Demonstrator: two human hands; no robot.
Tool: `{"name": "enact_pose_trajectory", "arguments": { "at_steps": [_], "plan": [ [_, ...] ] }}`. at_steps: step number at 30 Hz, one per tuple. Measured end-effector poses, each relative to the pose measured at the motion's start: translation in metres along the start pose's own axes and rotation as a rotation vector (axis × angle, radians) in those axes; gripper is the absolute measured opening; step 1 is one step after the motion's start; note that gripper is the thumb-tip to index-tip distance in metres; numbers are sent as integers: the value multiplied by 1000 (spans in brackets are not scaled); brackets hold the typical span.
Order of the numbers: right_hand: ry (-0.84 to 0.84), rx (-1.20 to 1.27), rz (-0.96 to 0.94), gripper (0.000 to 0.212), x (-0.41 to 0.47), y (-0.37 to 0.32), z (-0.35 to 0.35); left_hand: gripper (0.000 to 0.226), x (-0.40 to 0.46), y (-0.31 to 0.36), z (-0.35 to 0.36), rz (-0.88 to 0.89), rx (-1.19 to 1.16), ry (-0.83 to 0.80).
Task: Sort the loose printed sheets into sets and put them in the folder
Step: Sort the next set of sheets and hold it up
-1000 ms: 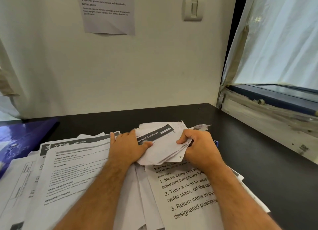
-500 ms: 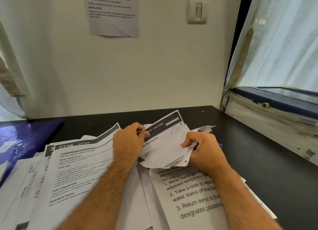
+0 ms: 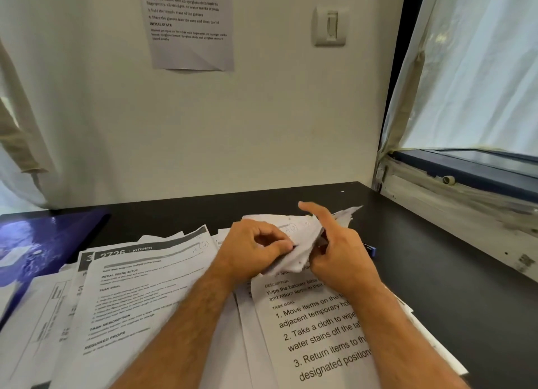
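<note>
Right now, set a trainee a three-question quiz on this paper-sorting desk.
1. True or false: the left hand pinches the crumpled sheets between thumb and fingers.
2. Which heading word tops the sheet left of the left forearm? A) KITCHEN B) GARAGE C) BATHROOM
3. Fill in: the blue folder lies at the ____ edge of the black desk.

Key
1. True; the right hand also holds the wad, with its index finger stretched out.
2. A
3. left
</note>
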State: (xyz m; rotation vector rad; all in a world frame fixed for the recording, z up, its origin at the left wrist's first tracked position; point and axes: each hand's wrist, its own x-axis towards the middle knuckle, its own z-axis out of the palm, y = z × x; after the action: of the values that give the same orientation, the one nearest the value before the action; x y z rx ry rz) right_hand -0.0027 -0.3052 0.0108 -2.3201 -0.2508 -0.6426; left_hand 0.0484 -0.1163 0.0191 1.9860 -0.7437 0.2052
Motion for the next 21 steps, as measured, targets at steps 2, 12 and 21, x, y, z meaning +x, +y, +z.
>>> {"name": "enact_pose_trajectory", "arguments": {
  "at_steps": [2,12,21],
  "plan": [
    [-7,-78,26,35,1,2,-1,26,2,1,-1,-60,-163,-13],
    [-66,-45,165,20,3,7,2,83,12,-56,-12,-563,812,-66],
    [-25,-24,52,38,4,-3,3,27,13,-42,-19,-300,545,286]
  ]
}}
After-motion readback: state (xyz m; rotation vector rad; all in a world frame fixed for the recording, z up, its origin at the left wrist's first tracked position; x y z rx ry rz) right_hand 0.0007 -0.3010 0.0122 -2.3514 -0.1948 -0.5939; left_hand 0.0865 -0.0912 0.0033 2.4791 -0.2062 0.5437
